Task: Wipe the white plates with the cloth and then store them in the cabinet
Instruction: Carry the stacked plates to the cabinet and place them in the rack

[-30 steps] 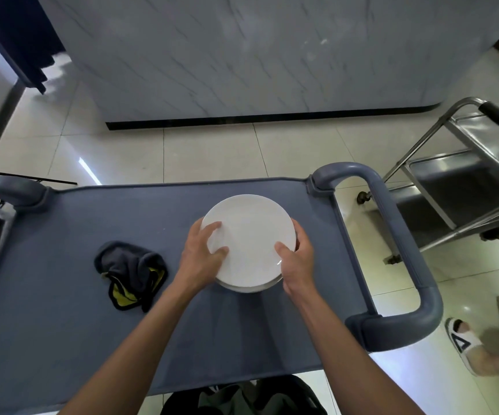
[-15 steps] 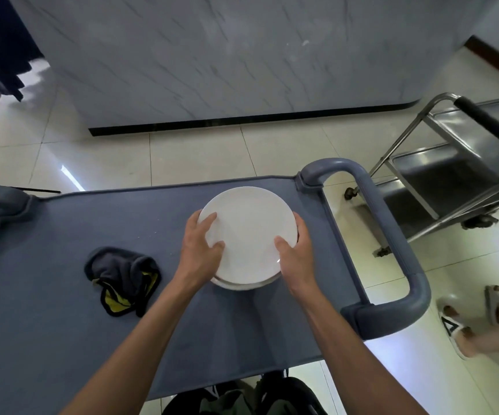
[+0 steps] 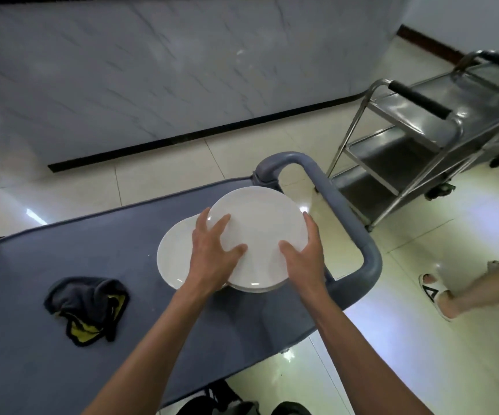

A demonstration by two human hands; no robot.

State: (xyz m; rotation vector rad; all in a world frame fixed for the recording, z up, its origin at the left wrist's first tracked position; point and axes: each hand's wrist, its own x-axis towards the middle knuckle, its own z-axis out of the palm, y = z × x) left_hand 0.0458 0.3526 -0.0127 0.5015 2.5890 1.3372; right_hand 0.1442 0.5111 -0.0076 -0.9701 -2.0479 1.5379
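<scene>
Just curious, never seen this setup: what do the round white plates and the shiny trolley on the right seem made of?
Round white plates: likely glazed ceramic, glossy with bright glints at the rims. Shiny trolley: looks like stainless steel, mirror-like shelves and tubes.

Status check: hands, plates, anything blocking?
Left hand and right hand each grip the upper plates, lifted off the bottom plate. Cloth lies untouched on the cart. Nothing blocking.

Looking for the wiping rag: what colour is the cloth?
Dark grey cloth with yellow showing inside, head view.
</scene>
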